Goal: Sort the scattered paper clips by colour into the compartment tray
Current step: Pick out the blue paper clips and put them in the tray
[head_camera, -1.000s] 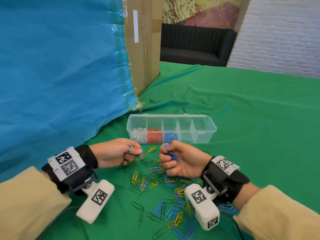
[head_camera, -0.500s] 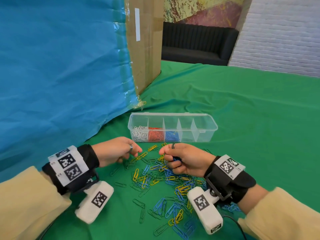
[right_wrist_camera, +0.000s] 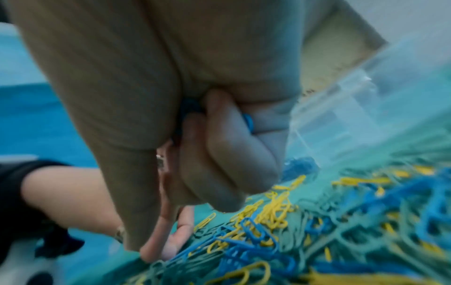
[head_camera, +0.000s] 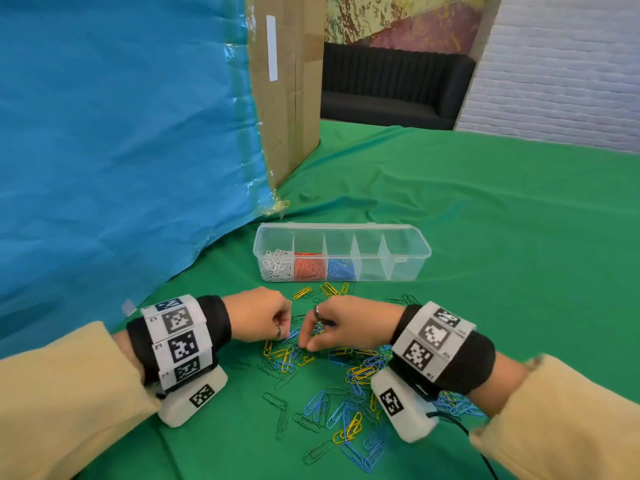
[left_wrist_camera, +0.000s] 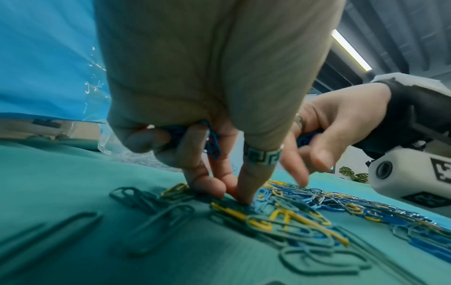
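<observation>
Because blue is being gathered, head view shows both hands over the paper clips [head_camera: 346, 382] on the worktop [head_camera: 502, 271], near the tray [head_camera: 412, 252]. Left wrist view: left hand [left_wrist_camera: 200, 108] clutches blue clips [left_wrist_camera: 212, 142] while pinching another. Right wrist view: right hand [right_wrist_camera: 219, 135] likewise grips blue ones.

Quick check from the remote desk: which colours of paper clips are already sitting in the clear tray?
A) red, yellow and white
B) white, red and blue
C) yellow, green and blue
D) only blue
B: in the head view the tray holds white clips, red clips and blue clips in its three leftmost compartments; yellow and green ones lie on the cloth.
</observation>
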